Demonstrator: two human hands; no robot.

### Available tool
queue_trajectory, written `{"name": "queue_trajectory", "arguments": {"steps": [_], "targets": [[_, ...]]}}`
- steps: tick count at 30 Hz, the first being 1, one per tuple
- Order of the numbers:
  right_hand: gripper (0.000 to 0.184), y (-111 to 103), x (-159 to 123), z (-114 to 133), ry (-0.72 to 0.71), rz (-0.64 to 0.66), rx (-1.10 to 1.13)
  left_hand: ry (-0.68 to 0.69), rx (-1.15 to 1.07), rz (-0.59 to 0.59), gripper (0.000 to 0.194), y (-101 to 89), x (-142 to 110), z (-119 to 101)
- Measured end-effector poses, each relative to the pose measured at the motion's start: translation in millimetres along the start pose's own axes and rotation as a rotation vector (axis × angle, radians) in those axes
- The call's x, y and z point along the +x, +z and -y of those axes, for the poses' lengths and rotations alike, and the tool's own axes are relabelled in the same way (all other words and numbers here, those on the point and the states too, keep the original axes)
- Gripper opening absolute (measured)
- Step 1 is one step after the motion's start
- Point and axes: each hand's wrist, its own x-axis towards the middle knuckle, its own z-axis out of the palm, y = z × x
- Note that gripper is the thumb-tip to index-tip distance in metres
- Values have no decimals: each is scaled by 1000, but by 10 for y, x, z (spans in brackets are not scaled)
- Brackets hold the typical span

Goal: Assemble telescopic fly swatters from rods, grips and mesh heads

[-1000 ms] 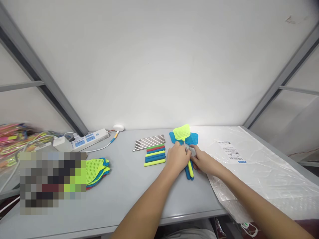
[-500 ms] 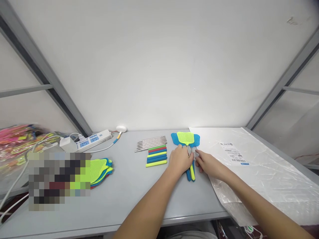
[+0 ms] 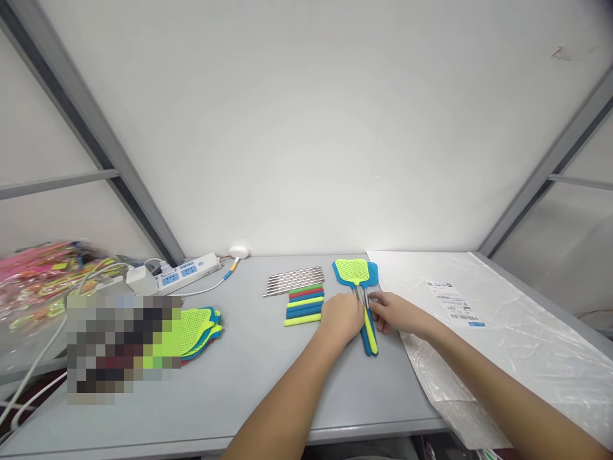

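I have my two hands over the fly swatters (image 3: 353,271), which lie together on the grey tabletop (image 3: 249,390), mesh heads toward the wall (image 3: 335,140) and blue and yellow-green handles toward me. The yellow-green head sits on top of the blue. My left hand (image 3: 341,316) is curled down at the metal shafts; its fingertips are hidden, so I can't tell whether it has hold of them. My right hand (image 3: 393,312) is half curled, its fingertips right beside the shafts on the other side (whether they pinch anything, I can't tell either).

Just left of my left hand is a row of coloured tubes (image 3: 305,305), with silver rods (image 3: 294,280) lined up behind them. Well to the left there's a stack of mesh heads (image 3: 197,332), and beyond it a white power strip (image 3: 189,273) near the wall. A clear bag of bright things (image 3: 48,281) fills the far left. A white plastic sheet (image 3: 479,364) with a printed label (image 3: 454,303) covers the right of the tabletop, and grey metal posts (image 3: 103,150) slope up at either side.
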Motion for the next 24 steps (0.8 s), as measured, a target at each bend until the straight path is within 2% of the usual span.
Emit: {"name": "queue_trajectory", "arguments": {"steps": [8,16,24], "targets": [[37,63,125,35,-14,8,-88,-33,6,32,34,-53,-5,27],[33,118,160,103,-9,-30,-210,-38,-33,14,33,-66,-14,43],[33,81,173,98,43,-172,-444,15,-58,20,25,-17,-18,33]]}}
